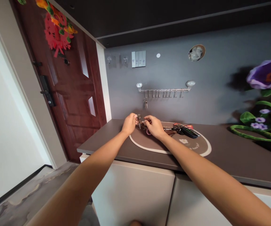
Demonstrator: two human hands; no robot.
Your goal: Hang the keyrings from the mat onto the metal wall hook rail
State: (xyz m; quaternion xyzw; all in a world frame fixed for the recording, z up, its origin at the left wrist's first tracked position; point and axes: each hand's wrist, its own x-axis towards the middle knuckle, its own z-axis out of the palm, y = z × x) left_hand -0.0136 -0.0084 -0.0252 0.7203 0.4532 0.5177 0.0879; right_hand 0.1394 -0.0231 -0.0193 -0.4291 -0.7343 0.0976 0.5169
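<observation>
Just above the left end of an oval brown mat, my left hand pinches a small bunch of keys. Close to its right side is my right hand, fingers bent toward the keys; whether its fingertips hold anything is too small to tell. A pink ring shows below the right fingers. More keys and a black fob lie on the mat to the right of my right hand. One key set hangs from the left part of the wall hook rail.
The mat lies on a dark countertop over white cabinets. Purple artificial flowers stand at the right, with a green loop at their base. A dark shelf overhangs the counter. A red-brown door is at the left.
</observation>
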